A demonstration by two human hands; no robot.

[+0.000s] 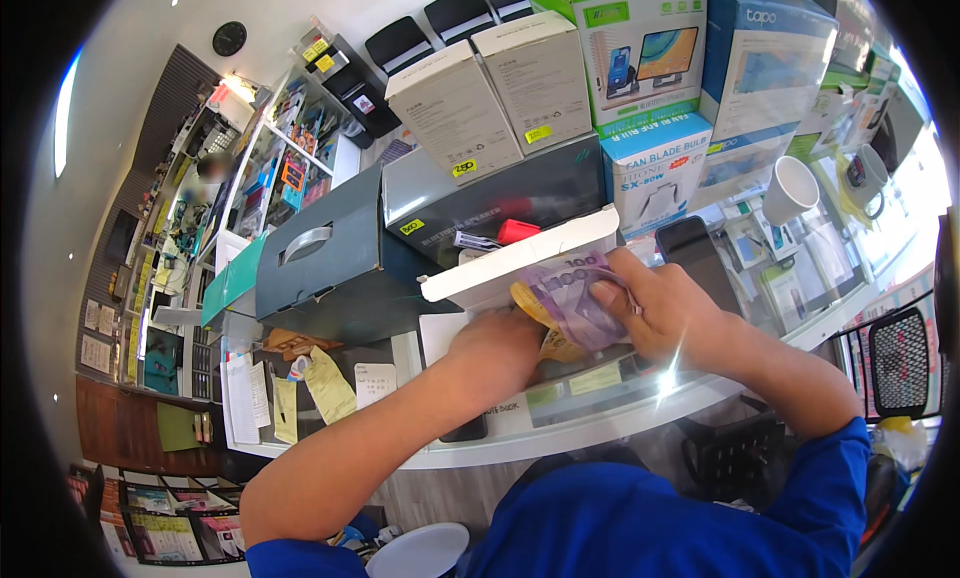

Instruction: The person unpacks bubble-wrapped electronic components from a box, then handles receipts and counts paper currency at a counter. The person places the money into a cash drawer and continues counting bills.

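My right hand [660,313] pinches a small bundle of purple banknotes [578,296], with its thumb across their face. Yellowish banknotes [532,306] show at the bundle's left edge and below it. My left hand [498,346] is curled beside these yellow notes, its fingertips hidden, so what it grips does not show. Both hands are just in front of a raised white cardboard flap [525,253], above the glass counter. Behind the flap lie a red marker [518,230] and a white-and-purple one [477,241].
Boxed goods stand along the counter: a black box [500,203], a dark case with a handle [320,258] and a blue-white box [655,173]. Right of my hands are a dark phone [695,253] and a white cup [790,191]. Paper slips [330,383] lie left.
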